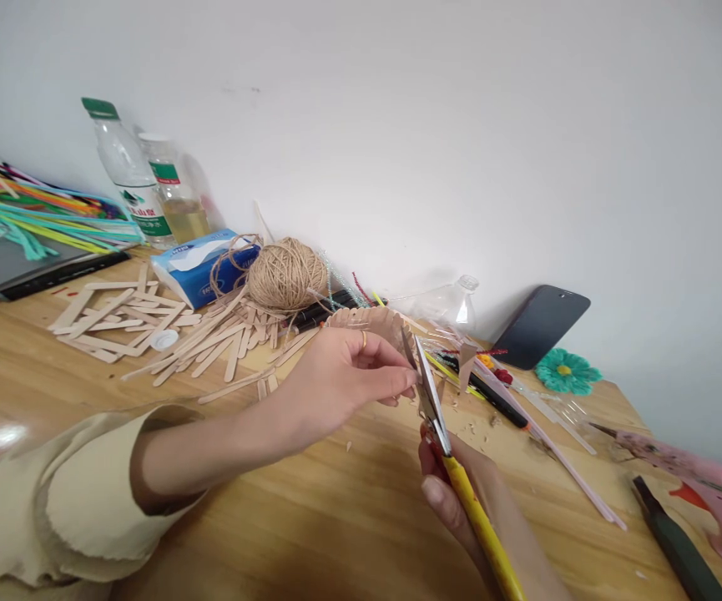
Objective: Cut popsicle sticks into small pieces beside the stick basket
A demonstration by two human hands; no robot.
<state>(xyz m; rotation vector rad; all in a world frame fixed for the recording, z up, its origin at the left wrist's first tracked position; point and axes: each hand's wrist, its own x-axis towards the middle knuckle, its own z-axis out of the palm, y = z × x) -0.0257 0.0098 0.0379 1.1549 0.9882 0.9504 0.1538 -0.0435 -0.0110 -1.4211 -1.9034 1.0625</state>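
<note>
Scissors [462, 484] were grasped in the right hand [489, 484], blades [432, 392] parted beside the left hand [341, 367], pinched with contents unclear, its fingertips [406, 381] best kept clear.

From the person [88, 509], the tissue pack [198, 265] lies at eleven o'clock, twine ball [287, 280] just beside it. The phone [543, 327] leans at one o'clock.

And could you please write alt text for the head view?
The right hand holds yellow-handled scissors, blades parted, beside the left hand over a wooden table. Craft sticks, twine and a tissue pack lie beyond; a pink glue gun at right.
</note>
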